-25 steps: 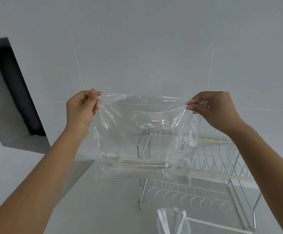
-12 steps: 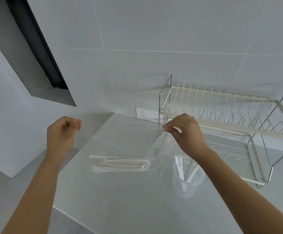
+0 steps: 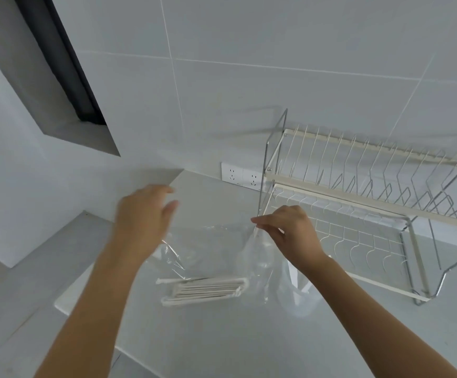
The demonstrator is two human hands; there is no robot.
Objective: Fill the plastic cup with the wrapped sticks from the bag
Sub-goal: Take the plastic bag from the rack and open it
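The right hand (image 3: 290, 236) pinches the bag (image 3: 208, 257) mouth at centre frame; the left hand (image 3: 142, 216), spread and empty, is nearer the wrapped sticks (image 3: 205, 289) lying crosswise below.

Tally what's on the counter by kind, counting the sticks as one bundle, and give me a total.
Clear plastic bag: 1
Bundle of wrapped sticks inside it: 1
Plastic cup: 1
Wire dish rack: 1
Total: 4
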